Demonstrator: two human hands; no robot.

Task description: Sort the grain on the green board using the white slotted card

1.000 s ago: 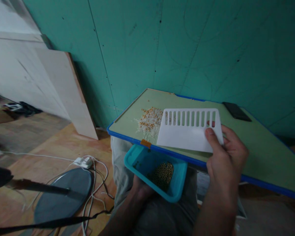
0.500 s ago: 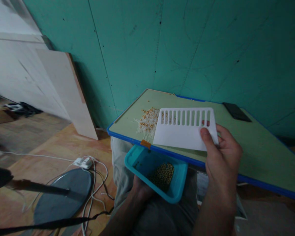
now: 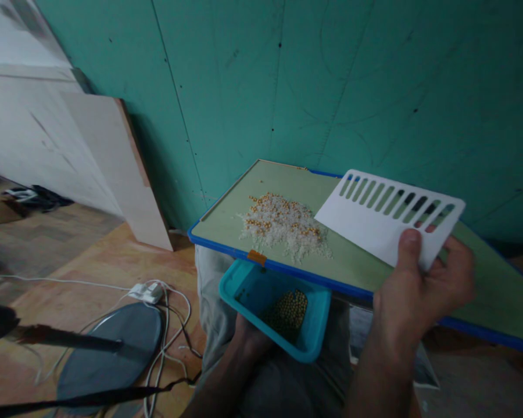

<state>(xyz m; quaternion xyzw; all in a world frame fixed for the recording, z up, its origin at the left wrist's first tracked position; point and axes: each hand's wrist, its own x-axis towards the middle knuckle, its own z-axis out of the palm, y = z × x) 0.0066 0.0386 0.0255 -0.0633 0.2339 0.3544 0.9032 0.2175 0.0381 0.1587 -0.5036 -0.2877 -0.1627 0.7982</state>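
Note:
My right hand (image 3: 418, 290) grips a white slotted plastic scraper (image 3: 383, 223) by its right end, thumb on top, holding it tilted above the green board (image 3: 287, 180). A pile of white grains mixed with yellow beads (image 3: 285, 223) lies on the board near its front left edge. My left hand (image 3: 248, 342) holds a turquoise tray (image 3: 248, 284) from below, just under the board's blue front edge. Yellow beads (image 3: 290, 310) sit in the tray's lower right part.
The green board has a blue rim (image 3: 314, 276) and rests over my lap against a teal wall (image 3: 331, 81). On the wooden floor to the left lie white cables with a plug (image 3: 146, 290), a round grey base (image 3: 108, 348) and a leaning pale panel (image 3: 126, 168).
My right hand has lifted the scraper and swung it to the right, off the pile. The whole grain and bead pile now shows. The tray stays in place.

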